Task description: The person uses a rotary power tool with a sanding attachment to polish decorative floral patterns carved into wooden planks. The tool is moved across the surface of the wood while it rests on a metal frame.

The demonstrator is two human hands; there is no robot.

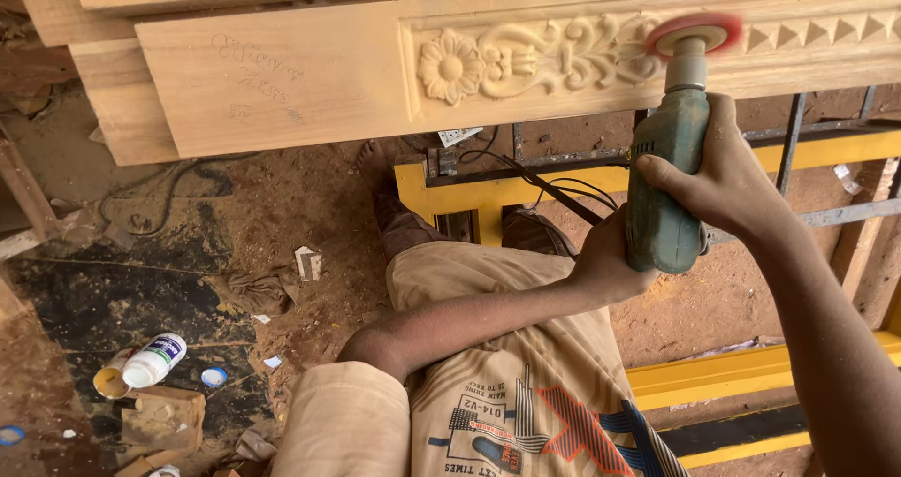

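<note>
Two hands hold one green power tool (664, 186). The right hand (723, 172) grips its body from the side, and the left hand (601, 266) is clenched under its handle. Its blurry red disc (694, 34) touches the carved wooden board (282, 74), just beside the flower carving (450, 67). Below, black cables (544, 181) cross a yellow frame (497, 191). A white bottle (155, 360) lies on the dusty floor (282, 205).

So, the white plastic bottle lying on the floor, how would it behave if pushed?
The white bottle lies on its side and looks round, so it would probably roll. Being small and plastic, it seems light. The rough, littered floor might stop it soon.
</note>
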